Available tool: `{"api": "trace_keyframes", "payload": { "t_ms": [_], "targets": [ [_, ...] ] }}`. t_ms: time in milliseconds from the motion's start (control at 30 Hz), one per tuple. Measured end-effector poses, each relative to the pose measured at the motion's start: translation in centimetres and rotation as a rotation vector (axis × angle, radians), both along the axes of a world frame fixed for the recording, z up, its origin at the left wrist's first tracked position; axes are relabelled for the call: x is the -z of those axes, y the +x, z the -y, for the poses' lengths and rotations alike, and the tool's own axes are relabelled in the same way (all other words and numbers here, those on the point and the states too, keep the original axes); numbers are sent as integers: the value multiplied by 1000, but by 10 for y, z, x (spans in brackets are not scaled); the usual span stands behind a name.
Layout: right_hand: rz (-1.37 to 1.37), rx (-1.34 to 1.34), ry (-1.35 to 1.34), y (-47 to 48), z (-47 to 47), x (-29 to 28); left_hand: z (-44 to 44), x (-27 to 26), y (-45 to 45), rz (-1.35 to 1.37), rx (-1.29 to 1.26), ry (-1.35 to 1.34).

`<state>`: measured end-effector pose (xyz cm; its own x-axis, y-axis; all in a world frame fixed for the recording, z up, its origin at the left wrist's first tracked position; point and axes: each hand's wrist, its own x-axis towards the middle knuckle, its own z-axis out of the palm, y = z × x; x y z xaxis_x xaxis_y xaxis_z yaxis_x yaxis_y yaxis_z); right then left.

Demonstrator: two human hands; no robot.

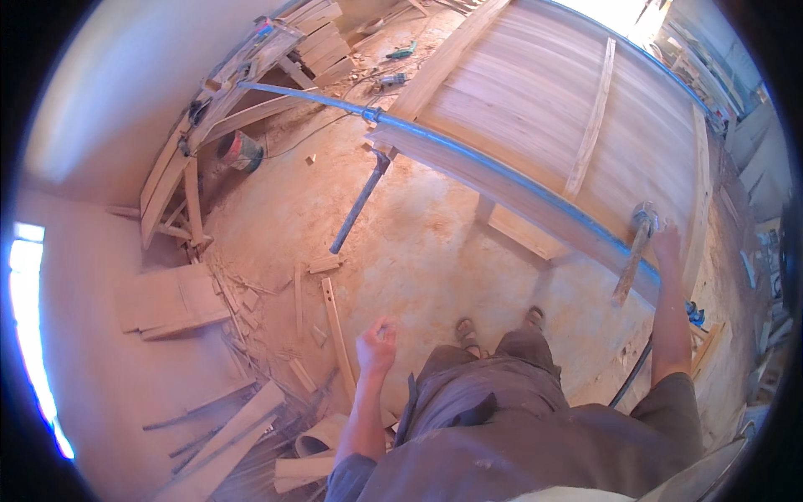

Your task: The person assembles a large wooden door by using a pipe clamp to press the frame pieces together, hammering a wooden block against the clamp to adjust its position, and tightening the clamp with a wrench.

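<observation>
In the head view, my right hand (666,241) is at the near right part of a large wooden panel (521,106), right beside the head of a hammer (643,216). The hammer's wooden handle hangs over the panel's near edge; whether my fingers touch it I cannot tell. A long blue bar clamp (477,158) runs along that near edge. My left hand (376,345) hangs in the air left of my body, fingers curled; whether it holds something small is unclear. Another clamp bar (361,210) juts out from under the panel's left corner.
A wooden workbench (219,119) stands at the upper left, with a bucket (241,152) beside it. Power tools (392,80) and cords lie on the dusty floor. Boards (182,301) and offcuts cover the lower left. A wooden piece (524,229) shows under the panel.
</observation>
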<state>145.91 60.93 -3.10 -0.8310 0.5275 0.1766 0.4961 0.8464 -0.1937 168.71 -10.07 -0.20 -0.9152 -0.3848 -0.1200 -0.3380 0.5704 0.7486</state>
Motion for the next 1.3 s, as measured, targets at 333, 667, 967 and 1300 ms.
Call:
{"api": "trace_keyframes", "payload": {
  "t_ms": [333, 667, 967, 1300],
  "targets": [
    [83, 186, -436, 43, 102, -10, 55, -15, -165, 108, -98, 127],
    [49, 338, -993, 23, 108, -61, 94, -3, -394, -75, -125, 454],
    [-559, 378, -1609, -145, 406, -118, 134, 69, -517, 65, -203, 903],
    [-22, 710, -2006, -248, 587, -79, 131, 71, -557, 372, 146, 888]
  ]
}}
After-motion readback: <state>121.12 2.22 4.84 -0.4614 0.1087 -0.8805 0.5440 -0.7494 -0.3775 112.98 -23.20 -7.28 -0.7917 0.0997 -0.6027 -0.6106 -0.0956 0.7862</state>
